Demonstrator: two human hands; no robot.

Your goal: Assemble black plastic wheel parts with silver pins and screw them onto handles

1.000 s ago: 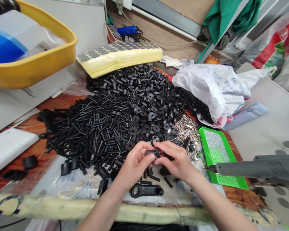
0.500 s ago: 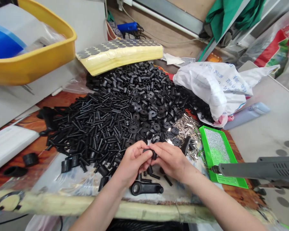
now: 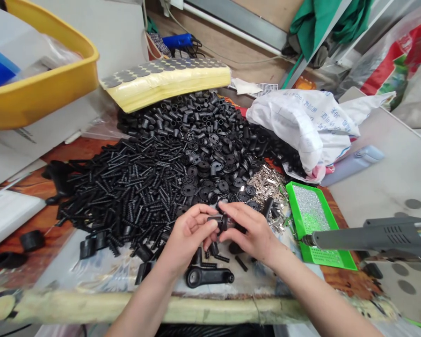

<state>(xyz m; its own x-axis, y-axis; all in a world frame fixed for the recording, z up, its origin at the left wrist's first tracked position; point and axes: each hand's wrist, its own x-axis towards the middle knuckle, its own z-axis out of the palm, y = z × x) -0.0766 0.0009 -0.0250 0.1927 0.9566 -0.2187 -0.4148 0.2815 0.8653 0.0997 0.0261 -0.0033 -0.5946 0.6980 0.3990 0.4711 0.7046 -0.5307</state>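
Note:
A small black plastic part [image 3: 221, 222] is between my two hands, in front of the pile. My left hand [image 3: 193, 229] pinches its left side between thumb and fingers. On the other side my right hand [image 3: 247, 228] grips it with thumb and fingertips. Just below the hands lies a black crank-shaped arm [image 3: 209, 277]. Behind them spreads a heap of black ribbed rods [image 3: 136, 180], with round black discs [image 3: 223, 186] and short black tubes [image 3: 192, 112] beside and beyond it. Small metal pieces [image 3: 266, 185] lie to the right of the discs.
A green tray [image 3: 296, 220] of small silvery pieces stands at right, with a grey power tool [image 3: 365, 239] reaching over it. A white bag [image 3: 301, 126], a yellow sheet stack [image 3: 168, 86] and a yellow basin [image 3: 70, 82] surround the pile. A pale bar [image 3: 182, 310] edges the front.
My right hand's fingers have spread a little around the part, and more of it shows between the hands. The whole view has shifted slightly.

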